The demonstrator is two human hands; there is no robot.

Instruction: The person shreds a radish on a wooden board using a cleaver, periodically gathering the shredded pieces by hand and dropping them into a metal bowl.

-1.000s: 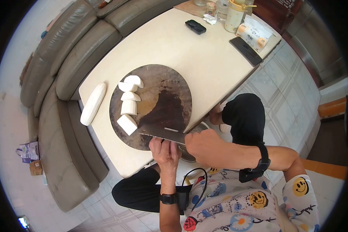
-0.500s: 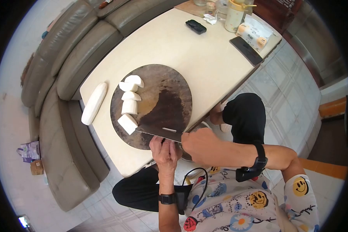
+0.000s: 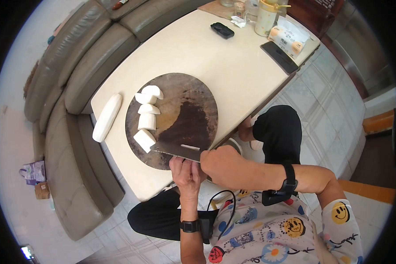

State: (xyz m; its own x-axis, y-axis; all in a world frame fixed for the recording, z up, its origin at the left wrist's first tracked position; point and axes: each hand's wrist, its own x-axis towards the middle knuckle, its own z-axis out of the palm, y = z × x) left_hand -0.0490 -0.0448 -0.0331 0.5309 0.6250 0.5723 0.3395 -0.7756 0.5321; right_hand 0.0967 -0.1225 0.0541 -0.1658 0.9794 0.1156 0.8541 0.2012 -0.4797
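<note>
My right hand (image 3: 222, 163) is closed around the handle of a kitchen knife (image 3: 174, 149), its broad blade pointing left over the near edge of a round cutting board (image 3: 202, 94). Just below the blade, my left hand (image 3: 186, 172) has its fingers curled in at the board's edge. Whatever they hold is hidden by the fingers and knife. A white cut chunk (image 3: 144, 140) lies by the knife's tip. Above it, more white pieces (image 3: 147, 122) of a peeled root vegetable form a line along the board's left side.
A whole peeled white root (image 3: 107, 118) lies on the cream table (image 3: 176, 48) left of the board. Farther back are a dark small case (image 3: 222, 30), a phone (image 3: 279, 57), a tissue pack (image 3: 288, 38) and a jug (image 3: 265, 20). A grey sofa (image 3: 70, 167) borders the left.
The knife and my right hand have shifted slightly left, the blade tip now nearer the lowest chunk. My left hand stays almost in place.
</note>
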